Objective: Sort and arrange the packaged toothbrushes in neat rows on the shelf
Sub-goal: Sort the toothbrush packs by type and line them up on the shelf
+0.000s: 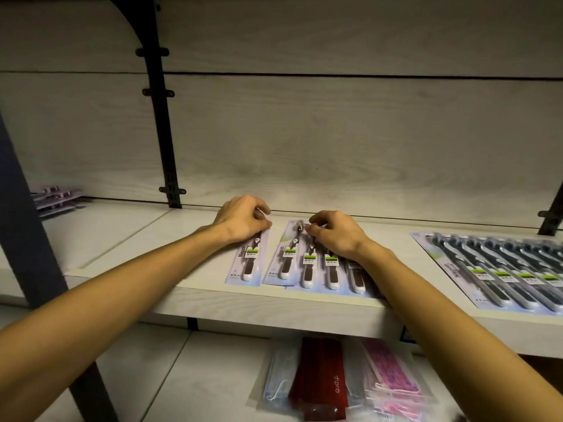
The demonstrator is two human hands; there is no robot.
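A single packaged toothbrush (pixel 247 263) lies flat on the pale wooden shelf (pixel 128 239), apart from the others. My left hand (pixel 242 219) rests on its far end with the fingers curled over the top edge. Just to the right, several overlapping toothbrush packs (pixel 307 263) form a short row. My right hand (pixel 333 233) lies on their upper ends, fingertips pinching the top of one pack. A longer row of toothbrush packs (pixel 499 275) fans out at the far right of the shelf.
Black shelf brackets (pixel 161 123) run up the back panel. A small stack of pinkish packs (pixel 58 197) sits at the far left. On the lower shelf lie bagged face masks (pixel 274 382), a dark red pack (pixel 320 379) and pink packs (pixel 387 370).
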